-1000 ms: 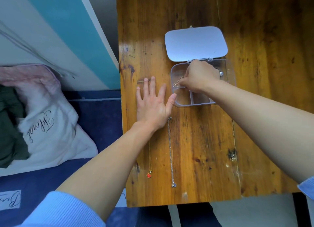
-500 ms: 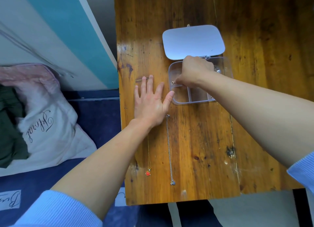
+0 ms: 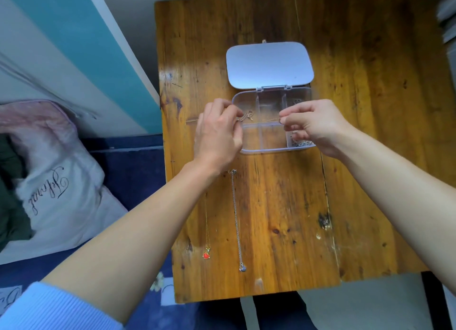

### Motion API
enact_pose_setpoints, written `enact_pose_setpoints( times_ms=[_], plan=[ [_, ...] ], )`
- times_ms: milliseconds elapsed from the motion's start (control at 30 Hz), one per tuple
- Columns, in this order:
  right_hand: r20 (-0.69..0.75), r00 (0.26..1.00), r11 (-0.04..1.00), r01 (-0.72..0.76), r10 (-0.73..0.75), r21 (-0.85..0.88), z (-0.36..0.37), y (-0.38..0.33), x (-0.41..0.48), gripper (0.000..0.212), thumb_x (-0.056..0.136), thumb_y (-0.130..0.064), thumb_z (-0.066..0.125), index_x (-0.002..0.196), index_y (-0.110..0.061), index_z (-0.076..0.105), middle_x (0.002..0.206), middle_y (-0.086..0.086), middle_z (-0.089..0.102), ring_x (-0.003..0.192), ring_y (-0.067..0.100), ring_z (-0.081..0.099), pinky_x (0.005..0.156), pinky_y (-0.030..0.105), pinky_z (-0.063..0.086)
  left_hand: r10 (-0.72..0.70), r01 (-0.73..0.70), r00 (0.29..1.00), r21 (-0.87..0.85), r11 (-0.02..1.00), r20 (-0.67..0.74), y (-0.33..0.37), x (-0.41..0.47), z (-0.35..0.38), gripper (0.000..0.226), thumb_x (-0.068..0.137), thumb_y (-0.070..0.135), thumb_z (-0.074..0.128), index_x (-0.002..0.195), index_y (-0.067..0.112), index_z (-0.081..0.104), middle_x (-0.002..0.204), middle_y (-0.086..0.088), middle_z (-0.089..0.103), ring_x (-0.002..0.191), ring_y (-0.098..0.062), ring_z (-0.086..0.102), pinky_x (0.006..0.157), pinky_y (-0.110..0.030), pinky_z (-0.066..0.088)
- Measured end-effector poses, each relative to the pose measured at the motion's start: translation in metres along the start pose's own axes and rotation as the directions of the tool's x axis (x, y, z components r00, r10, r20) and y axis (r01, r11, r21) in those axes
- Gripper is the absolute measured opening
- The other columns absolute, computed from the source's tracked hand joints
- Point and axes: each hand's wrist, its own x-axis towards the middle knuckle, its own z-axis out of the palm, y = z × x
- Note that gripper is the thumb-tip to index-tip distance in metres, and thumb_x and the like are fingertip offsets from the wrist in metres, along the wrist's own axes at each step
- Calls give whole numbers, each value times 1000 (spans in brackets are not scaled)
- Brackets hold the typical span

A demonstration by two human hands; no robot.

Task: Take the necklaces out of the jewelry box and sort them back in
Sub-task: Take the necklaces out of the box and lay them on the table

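A clear jewelry box (image 3: 269, 150) with several compartments stands open on the wooden table (image 3: 357, 157), its pale lid (image 3: 269, 64) laid flat behind it. Over the box a thin gold necklace (image 3: 261, 119) is stretched between both hands. My left hand (image 3: 217, 137) pinches its left end near a small pendant. My right hand (image 3: 313, 123) pinches the right end. Silver chains (image 3: 299, 142) lie in the box's right compartments. Near me on the table lie a gold necklace with a red pendant (image 3: 206, 255) and a silver necklace (image 3: 236, 221).
The table's left edge borders a bed with dark blue bedding (image 3: 128, 171) and a white pillow (image 3: 56, 194). A teal and white wall (image 3: 81, 40) rises behind it. A dark knot (image 3: 324, 221) marks the wood at the right.
My left hand has lifted off the table and taken the necklace's left end. My right hand has drawn the chain out of the box toward the right.
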Motion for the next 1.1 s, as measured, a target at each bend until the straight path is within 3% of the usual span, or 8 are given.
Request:
enact_pose_setpoints(
  times_ms=[233,333,533,700,767,867,1000,1100],
  plan=[
    [38,999,992,-18,14,125,-16,10,-6,19,76,3,75,89,-11,72,83,10,71,61,13,67,51,20,50,168,-214,949,156,964,268,29,29,22,30,90,18,54,119,18,60,109,-5,65,103,-27,56,90,-39,37],
    [56,997,979,-57,46,196,-19,10,-8,22,76,4,74,93,-9,70,81,11,71,60,13,67,48,20,46,138,-206,929,168,964,344,34,39,29,27,90,23,58,116,21,65,106,-6,61,99,-28,58,84,-40,41],
    [45,996,963,-83,73,258,-28,14,-13,16,77,1,73,89,-8,70,70,4,72,61,14,66,48,19,49,89,-118,944,73,990,317,30,44,30,15,89,16,59,96,15,73,89,1,52,86,-22,57,68,-33,45],
    [4,999,939,-48,50,340,-35,19,-19,13,82,-2,61,87,-10,69,62,-2,62,54,10,58,44,19,43,-35,103,934,-174,979,356,36,47,17,16,90,21,59,83,8,65,82,-3,60,75,-14,52,67,-28,41],
    [-23,999,925,-37,49,378,-39,21,-22,14,82,-4,59,89,-10,69,59,-4,58,52,10,54,43,20,41,-119,270,902,-325,906,415,38,46,6,21,91,21,58,84,3,64,78,-6,61,72,-16,53,67,-32,44],
    [-16,998,897,-54,68,439,-41,24,-27,9,81,-6,65,88,-6,70,61,-1,58,53,10,53,44,20,41,-159,447,845,-512,734,511,40,42,-9,23,94,20,55,87,0,63,87,-13,69,85,-22,64,84,-38,52],
    [16,997,878,-68,69,474,-44,31,-37,9,85,-6,66,92,-7,71,64,-1,64,56,7,57,47,18,44,-123,556,804,-661,504,582,34,32,-25,20,96,18,54,81,6,58,58,-4,49,56,-21,59,78,-39,55],
    [-36,996,888,-59,85,456,-45,42,-48,9,84,-8,69,93,-8,71,69,-1,66,58,6,58,48,17,46,-138,572,785,-621,536,604,23,24,-34,17,93,16,60,94,1,65,61,-6,42,51,-16,49,68,-31,57]
  ],
)
